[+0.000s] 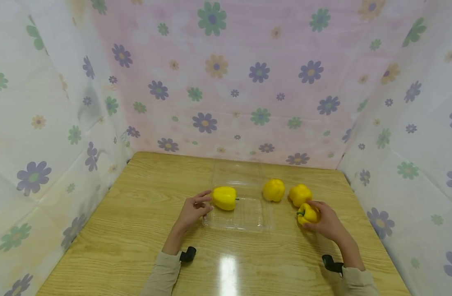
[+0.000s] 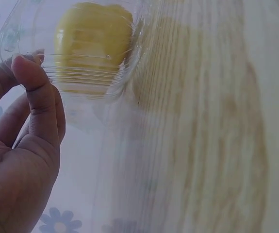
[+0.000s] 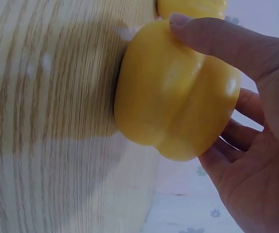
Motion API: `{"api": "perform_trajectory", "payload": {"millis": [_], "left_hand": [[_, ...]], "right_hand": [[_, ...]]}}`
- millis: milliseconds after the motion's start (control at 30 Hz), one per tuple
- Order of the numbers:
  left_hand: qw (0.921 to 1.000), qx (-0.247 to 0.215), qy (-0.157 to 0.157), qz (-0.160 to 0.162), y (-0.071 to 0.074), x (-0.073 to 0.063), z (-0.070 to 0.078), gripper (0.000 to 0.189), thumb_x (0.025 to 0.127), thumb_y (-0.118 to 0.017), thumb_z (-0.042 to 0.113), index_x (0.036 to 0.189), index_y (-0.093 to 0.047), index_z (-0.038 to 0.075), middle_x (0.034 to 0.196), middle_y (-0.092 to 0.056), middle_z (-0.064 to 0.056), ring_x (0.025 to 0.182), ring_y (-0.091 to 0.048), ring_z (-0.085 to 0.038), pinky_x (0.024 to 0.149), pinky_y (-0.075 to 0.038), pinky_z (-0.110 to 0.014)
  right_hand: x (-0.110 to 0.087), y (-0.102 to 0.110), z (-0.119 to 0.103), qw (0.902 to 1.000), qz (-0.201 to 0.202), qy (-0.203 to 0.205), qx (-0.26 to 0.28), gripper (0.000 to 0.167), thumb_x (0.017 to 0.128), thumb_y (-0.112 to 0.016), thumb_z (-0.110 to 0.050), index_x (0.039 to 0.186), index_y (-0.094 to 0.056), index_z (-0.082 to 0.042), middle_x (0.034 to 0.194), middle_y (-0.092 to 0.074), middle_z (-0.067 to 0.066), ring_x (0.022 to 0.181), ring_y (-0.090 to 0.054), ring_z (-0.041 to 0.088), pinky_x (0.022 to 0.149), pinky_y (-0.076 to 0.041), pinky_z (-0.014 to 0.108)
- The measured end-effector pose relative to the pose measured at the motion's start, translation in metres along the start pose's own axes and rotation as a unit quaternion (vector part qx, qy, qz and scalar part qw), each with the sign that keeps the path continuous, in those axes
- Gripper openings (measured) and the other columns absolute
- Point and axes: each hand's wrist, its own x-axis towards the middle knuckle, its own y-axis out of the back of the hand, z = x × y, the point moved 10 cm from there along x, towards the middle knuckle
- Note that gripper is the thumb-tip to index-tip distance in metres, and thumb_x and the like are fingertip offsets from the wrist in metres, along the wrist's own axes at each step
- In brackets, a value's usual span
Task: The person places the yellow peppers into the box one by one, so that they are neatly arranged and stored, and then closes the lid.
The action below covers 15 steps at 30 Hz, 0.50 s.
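A clear plastic container (image 1: 244, 225) lies with its lid (image 1: 236, 172) folded back behind it. One yellow bell pepper (image 1: 224, 198) rests on its side in the left part of the container. At the container's left rim my left hand (image 1: 192, 210) pinches the edge between thumb and fingers, close to that pepper. On the right, my right hand (image 1: 327, 222) grips another yellow bell pepper (image 3: 163, 97), thumb on one side and fingers on the other. Its green stem points left in the head view, and part of it is hidden by the hand.
Two more yellow bell peppers stand on the wooden table (image 1: 144, 197): one (image 1: 273, 190) right of the container, the other (image 1: 300, 194) just behind the gripped one. Flower-patterned cloth (image 1: 233, 82) encloses the back and both sides.
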Motion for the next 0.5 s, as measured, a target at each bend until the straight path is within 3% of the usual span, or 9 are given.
{"api": "perform_trajectory", "payload": {"millis": [500], "left_hand": [[0.9999,0.015,0.001,0.005,0.0010,0.0022,-0.0017,0.038,0.094,-0.070,-0.002,0.130,-0.063,-0.011,0.157,-0.044,-0.017,0.073,-0.057,-0.013,0.054,-0.052,-0.021]], "right_hand": [[0.0022,-0.0050,0.0010,0.9999,0.005,0.001,-0.011,0.084,0.074,-0.092,-0.013,0.140,-0.048,0.015,0.134,-0.051,0.037,0.122,-0.049,0.056,0.101,-0.040,0.071]]}}
